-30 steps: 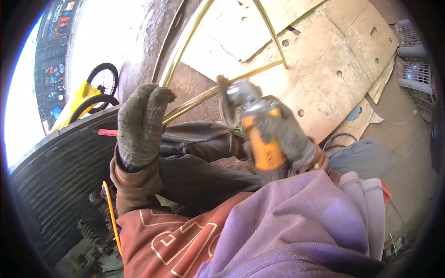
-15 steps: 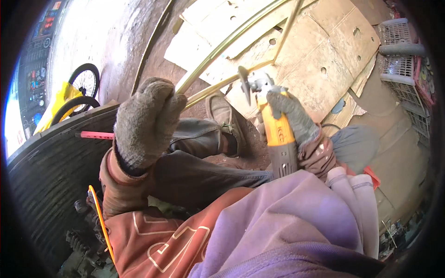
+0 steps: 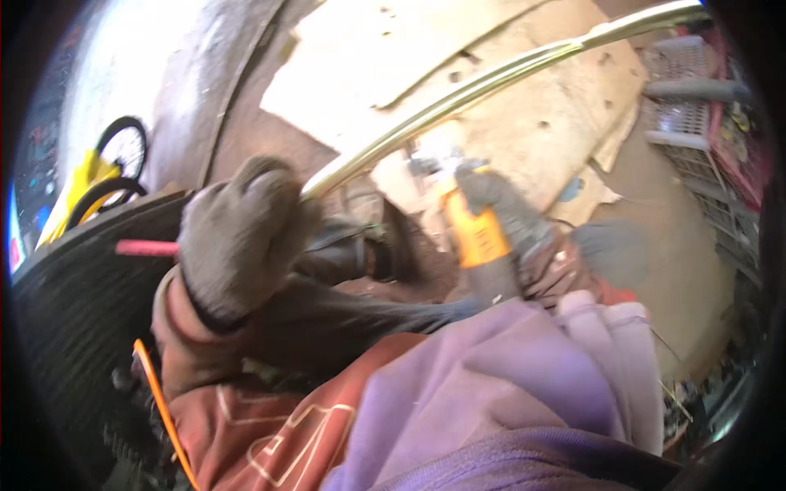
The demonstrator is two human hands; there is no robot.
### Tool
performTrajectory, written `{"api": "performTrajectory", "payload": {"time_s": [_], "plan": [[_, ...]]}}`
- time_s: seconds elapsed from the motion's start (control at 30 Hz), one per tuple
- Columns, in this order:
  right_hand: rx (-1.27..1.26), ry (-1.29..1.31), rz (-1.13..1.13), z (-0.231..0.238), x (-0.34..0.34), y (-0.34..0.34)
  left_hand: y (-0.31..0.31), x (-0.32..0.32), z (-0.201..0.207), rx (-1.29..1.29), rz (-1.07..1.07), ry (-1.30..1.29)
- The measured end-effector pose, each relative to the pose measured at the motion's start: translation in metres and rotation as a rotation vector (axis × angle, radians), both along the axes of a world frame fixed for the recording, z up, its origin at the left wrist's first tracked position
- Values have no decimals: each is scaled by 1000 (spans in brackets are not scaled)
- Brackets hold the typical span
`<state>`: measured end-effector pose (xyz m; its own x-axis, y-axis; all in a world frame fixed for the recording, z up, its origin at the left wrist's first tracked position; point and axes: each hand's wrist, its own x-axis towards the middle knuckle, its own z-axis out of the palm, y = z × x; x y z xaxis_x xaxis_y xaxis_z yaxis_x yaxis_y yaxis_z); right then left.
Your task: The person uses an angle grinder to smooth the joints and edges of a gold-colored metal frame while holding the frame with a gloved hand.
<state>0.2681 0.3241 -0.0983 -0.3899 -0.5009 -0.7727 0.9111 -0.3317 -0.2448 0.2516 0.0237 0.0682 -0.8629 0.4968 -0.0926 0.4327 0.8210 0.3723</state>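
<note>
My left hand (image 3: 241, 237), in a grey knit work glove, is closed around the near end of long, shiny gold-coloured metal bars (image 3: 483, 90). They run from my fist to the upper right, lying close together. In my gloved right hand (image 3: 503, 204) is a yellow and dark grey angle grinder (image 3: 475, 229), gripped near its head. Motion smears the grinder's head, which is just below the bars; whether its disc touches them I cannot tell. A pink-red stick (image 3: 147, 247) shows beside my left glove; whether that hand holds it is hidden.
Flattened cardboard (image 3: 524, 123) covers the ground ahead. Plastic crates (image 3: 684, 123) are stacked at the right. Bicycle wheels (image 3: 123, 147) and a yellow covering (image 3: 78, 192) are at the left, behind a dark ribbed panel (image 3: 82, 286). An orange cord or strip (image 3: 160, 409) hangs beside my left sleeve.
The bars, earlier spread apart with an angled piece, now appear together and swung toward the upper right. The grinder's head has dropped slightly, and the whole view has shifted.
</note>
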Motion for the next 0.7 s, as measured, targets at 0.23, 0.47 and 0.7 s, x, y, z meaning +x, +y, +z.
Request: {"api": "performTrajectory", "payload": {"time_s": [0.23, 0.47, 0.7], "plan": [[56, 298, -23, 0, 5, -9, 3, -2, -14, 52, -37, 17], [46, 153, 38, -18, -17, 7, -1, -2, -7, 29, -50, -12], [51, 312, 16, -10, -4, -7, -4, -3, -9, 83, -27, -19]]}}
